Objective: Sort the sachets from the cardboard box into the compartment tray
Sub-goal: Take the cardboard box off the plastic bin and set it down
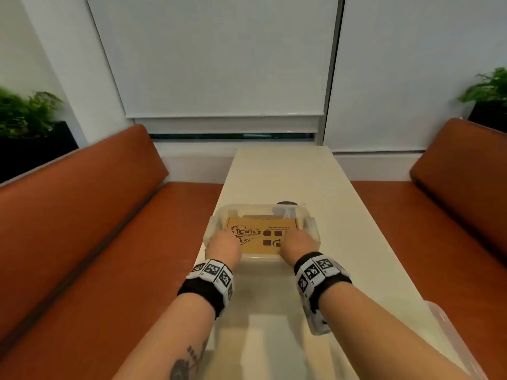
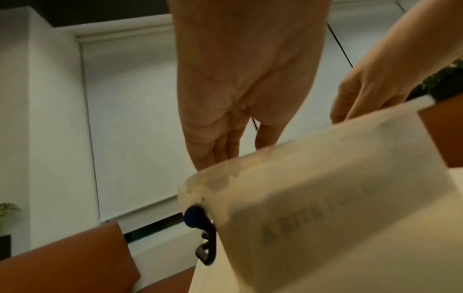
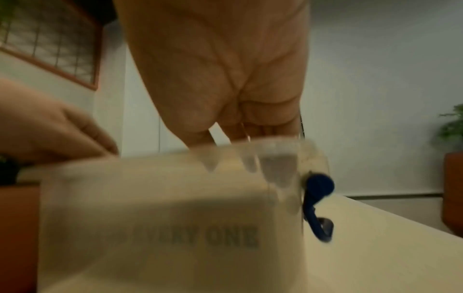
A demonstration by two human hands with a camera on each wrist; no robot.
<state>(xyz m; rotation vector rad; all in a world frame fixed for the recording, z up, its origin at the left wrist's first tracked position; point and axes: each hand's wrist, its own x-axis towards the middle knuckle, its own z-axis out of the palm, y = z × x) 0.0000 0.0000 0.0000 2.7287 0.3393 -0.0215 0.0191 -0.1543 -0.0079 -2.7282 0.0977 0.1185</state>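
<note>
Sachets: none visible; presumably shut inside the box (image 1: 262, 238), so the sorting has likely not begun.
Box: flat brown cardboard, matte, with dark print and small squares on its top; it lies inside the tub (image 1: 219, 215), mid-table, lid side up.
Tub: clear, slightly cloudy plastic with rounded corners and a clip flap on its left and right ends; through its near wall the wrist views show blurred print on the box's side.
Blue clip: a dark blue hinged catch (image 3: 317, 200) at the tub's end wall, glossy and curved, hanging open, which fits a tub already unlidded.
Left hand: reaches into the tub's near-left part (image 1: 225, 246), palm down, fingers going straight down past the rim; their tips are hidden, so I cannot tell whether they grip the box.
Right hand: mirrors it at the near right (image 1: 297, 242), fingers seen through the clear wall in its wrist view, beside the box's end; grip likewise not readable.
Why two hands: the box nearly fills the tub, so lifting it out probably needs fingers slipped down at both ends.
Table: long, narrow, pale and smooth (image 1: 274, 174), running away to the window; a slick top, so the tub could slide when the box is pulled.
Tray: not clearly seen; a clear plastic edge (image 1: 450, 333) at the near right could be it or the tub's lid.
Benches: rust-orange padded seats (image 1: 82, 215) on both sides.
</note>
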